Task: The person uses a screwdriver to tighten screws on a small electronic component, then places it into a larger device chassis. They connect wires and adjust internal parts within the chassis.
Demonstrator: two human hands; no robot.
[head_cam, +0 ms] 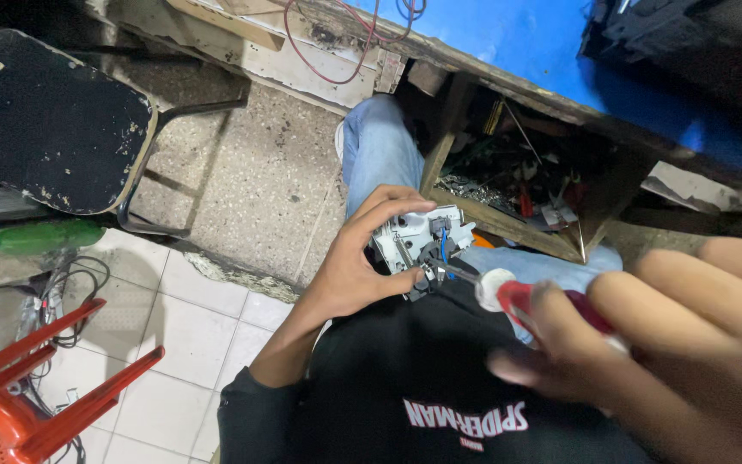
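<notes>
Glossy red plastic screwdriver handle (532, 302), matt white plastic part (412, 238), rough worn wooden bench (508, 225).

Left hand (355, 262) grips a small white-and-grey mechanism (418, 245) over the lap. Right hand (663, 344), blurred and close to the camera, holds a red-handled screwdriver (508, 296), its tip touching the mechanism. Black stool (53, 120) and red plastic stool (27, 395) stand on the tiled floor (182, 344).

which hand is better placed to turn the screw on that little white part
Right. The right hand holds the red-handled screwdriver, tip at the white part, which the left hand grips.
</notes>
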